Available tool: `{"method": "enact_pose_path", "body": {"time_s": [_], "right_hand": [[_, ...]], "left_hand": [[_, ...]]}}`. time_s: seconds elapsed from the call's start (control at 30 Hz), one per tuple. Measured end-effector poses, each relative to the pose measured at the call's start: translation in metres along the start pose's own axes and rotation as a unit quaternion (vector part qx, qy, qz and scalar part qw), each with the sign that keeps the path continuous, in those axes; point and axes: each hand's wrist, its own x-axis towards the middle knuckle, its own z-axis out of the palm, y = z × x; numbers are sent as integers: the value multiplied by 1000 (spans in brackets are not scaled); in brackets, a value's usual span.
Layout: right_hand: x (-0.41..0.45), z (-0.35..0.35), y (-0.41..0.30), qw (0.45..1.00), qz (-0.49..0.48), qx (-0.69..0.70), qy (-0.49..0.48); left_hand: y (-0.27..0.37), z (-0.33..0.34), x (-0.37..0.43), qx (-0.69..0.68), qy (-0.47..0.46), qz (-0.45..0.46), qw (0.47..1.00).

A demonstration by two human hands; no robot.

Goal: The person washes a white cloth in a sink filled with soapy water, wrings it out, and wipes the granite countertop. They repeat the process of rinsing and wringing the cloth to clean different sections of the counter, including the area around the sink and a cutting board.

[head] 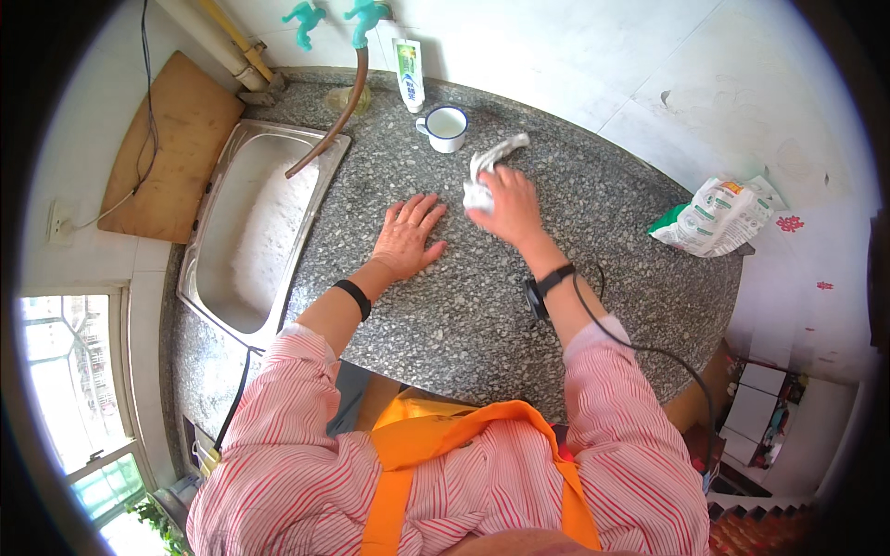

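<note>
On the speckled granite countertop [431, 320], my left hand [410, 238] lies flat, palm down, with its fingers spread and nothing in it. My right hand [509, 205] holds a crumpled white cloth [481, 189] against the counter, and part of the cloth sticks out beyond the fingers. Just behind the cloth, a white enamel mug [446, 130] with a dark blue rim stands upright, its handle to the left. Behind the mug, a white and green tube [409, 75] stands on its cap against the wall.
At the left is a steel sink [215, 257] with white foam inside and a brown hose [341, 118] hanging over it from a green tap [365, 21]. A wooden board [163, 153] leans behind the sink. A white and green plastic bag [719, 215] sits at the right. A black cable crosses my right forearm.
</note>
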Motion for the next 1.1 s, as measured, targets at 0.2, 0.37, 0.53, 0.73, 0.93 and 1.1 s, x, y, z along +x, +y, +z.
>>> {"method": "enact_pose_path", "body": {"time_s": [0.2,0.37,0.53,0.73,0.93,1.1], "right_hand": [[-145,-39,-29,1000,9,-2,11],[-294,-77,-10,977,188,-92,33],[-304,-67,6,935,287,-188,92],[-173,-10,-71,991,108,-68,39],[-72,38,-133,999,13,-35,36],[-64,44,-136,999,-5,-40,26]], "left_hand": [[0,1,1,-24,2,14,1000],[-5,0,-10,-15,18,10,1000],[-5,5,-6,-27,24,19,999],[-30,11,-6,-258,184,10,949],[-146,-55,37,-214,415,-152,871],[-241,-93,78,-81,342,-160,922]]}}
